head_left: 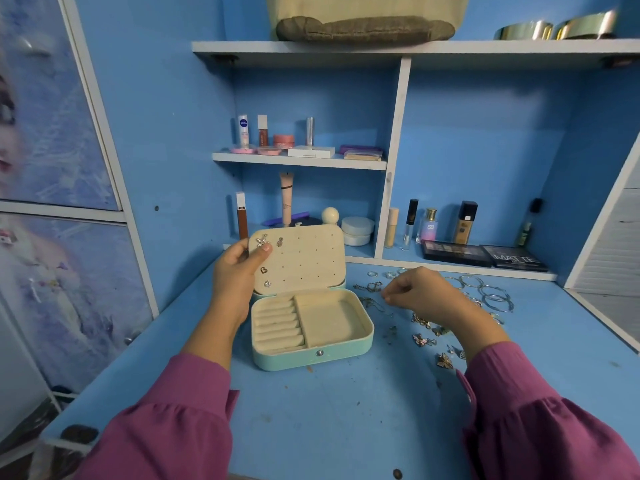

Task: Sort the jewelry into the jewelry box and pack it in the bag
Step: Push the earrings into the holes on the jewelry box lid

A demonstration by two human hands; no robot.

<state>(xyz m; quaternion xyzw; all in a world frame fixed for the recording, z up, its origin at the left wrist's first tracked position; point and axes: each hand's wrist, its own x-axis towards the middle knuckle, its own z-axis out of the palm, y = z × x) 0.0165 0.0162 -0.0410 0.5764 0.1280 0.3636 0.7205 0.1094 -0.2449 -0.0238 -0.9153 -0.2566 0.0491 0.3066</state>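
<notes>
The jewelry box (311,327) sits open at the centre of the frame on the blue desk (346,410), mint-green outside, cream lining inside. Its raised lid (301,261) is a perforated earring panel carrying four pieces down its left side: a silver flower-shaped earring (261,240), a small pineapple-shaped one (279,242), a heart-shaped one (264,270) and a small silver one (267,284). The base holds a row of ring rolls (278,323) on the left and a square tray (330,322) on the right; I see nothing in either.

Your left hand (239,268) grips the lid's left edge, thumb pressed on the panel beside the flower earring. Your right hand (415,292) hovers right of the box with fingers curled and fingertips pinched together; what they pinch, if anything, is too small to tell.

Loose jewelry (429,336) lies scattered on the desk at centre right: chains, rings, butterfly pieces, and hoop bangles (495,296).

The bag (363,19) rests on the top shelf, upper centre.
</notes>
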